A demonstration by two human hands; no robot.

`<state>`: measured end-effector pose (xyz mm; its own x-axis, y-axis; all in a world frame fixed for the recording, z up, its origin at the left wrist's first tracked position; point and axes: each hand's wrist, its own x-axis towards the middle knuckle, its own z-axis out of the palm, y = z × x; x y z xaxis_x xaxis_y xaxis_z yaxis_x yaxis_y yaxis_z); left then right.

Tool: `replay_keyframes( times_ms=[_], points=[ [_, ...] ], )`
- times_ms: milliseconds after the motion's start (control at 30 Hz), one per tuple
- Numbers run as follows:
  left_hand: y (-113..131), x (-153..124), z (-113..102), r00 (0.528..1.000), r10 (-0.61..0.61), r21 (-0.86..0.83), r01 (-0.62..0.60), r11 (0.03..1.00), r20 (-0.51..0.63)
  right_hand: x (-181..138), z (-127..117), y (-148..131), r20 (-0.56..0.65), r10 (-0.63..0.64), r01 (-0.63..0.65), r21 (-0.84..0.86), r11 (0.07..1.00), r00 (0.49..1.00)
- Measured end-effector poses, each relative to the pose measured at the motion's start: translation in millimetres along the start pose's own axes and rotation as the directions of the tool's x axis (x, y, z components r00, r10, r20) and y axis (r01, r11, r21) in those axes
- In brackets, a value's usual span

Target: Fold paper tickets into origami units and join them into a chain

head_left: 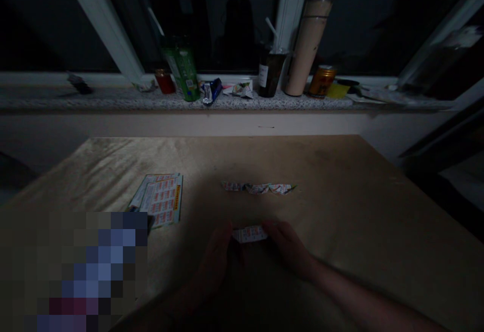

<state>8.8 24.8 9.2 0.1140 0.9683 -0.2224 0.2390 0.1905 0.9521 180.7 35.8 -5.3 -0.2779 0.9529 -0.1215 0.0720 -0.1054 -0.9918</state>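
A small folded piece of printed paper [250, 234], white with red print, is held level between my two hands above the table. My left hand [217, 251] grips its left end, and my right hand [285, 243] has its right end pinched in the fingers. Just beyond my hands, a row of folded paper pieces [259, 188] with the same kind of print lies across the table. Flat printed sheets [161, 198] overlap to the left of my hands. Dim light and shadow hide the undersides of my fingers.
The brown table [333, 180] ends at a wall below a granite windowsill [234, 104]. On the sill stand a green bottle [183, 72], a dark drink cup [270, 74], a tall pink flask [308, 47] and a gold can [322, 81]. A pixelated patch covers the lower left.
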Motion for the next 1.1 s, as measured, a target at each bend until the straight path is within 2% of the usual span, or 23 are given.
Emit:
replay_keyframes(
  times_ms=[133, 233, 333, 433, 600, 667, 933, 1100],
  points=[
    [3.6, 2.7, -1.9, 0.999, 0.035, 0.077, -0.035, 0.996, 0.004, 0.4, -0.6, 2.9, -0.066, -0.012, 0.012, 0.004, 1.000, 0.998],
    [9.8, 2.7, -2.3, 1.000, 0.028, 0.121, -0.027, 0.992, -0.007, 0.3, -1.3, 4.4, -0.042, -0.084, 0.087, 0.073, 0.994, 0.996],
    [14.9, 2.1, -2.1, 1.000, 0.019, 0.138, -0.016, 0.990, -0.021, 0.1, -1.7, 5.5, -0.041, -0.096, 0.099, 0.110, 0.989, 0.995],
    [14.5, 2.8, -1.5, 0.999, 0.034, 0.085, -0.032, 0.996, -0.025, 0.8, -1.6, 7.0, -0.070, -0.089, 0.095, 0.097, 0.991, 0.994],
    [8.0, 5.5, -0.4, 0.998, 0.016, -0.176, -0.027, 0.984, -0.063, 3.4, -1.5, 8.5, -0.135, -0.099, 0.112, 0.093, 0.989, 0.986],
    [7.6, 6.1, 0.2, 0.998, 0.015, -0.222, -0.029, 0.975, -0.066, 3.9, -1.5, 7.9, -0.173, -0.105, 0.121, 0.084, 0.989, 0.979],
    [5.6, 8.4, 0.3, 0.987, 0.016, -0.149, -0.040, 0.988, -0.161, 5.0, -0.9, 7.2, -0.164, -0.108, 0.137, 0.181, 0.974, 0.981],
    [6.1, 8.7, -1.7, 0.982, -0.007, -0.119, -0.016, 0.993, -0.187, 6.6, -1.1, 9.8, -0.206, -0.096, 0.126, 0.139, 0.982, 0.974]
  ],
)
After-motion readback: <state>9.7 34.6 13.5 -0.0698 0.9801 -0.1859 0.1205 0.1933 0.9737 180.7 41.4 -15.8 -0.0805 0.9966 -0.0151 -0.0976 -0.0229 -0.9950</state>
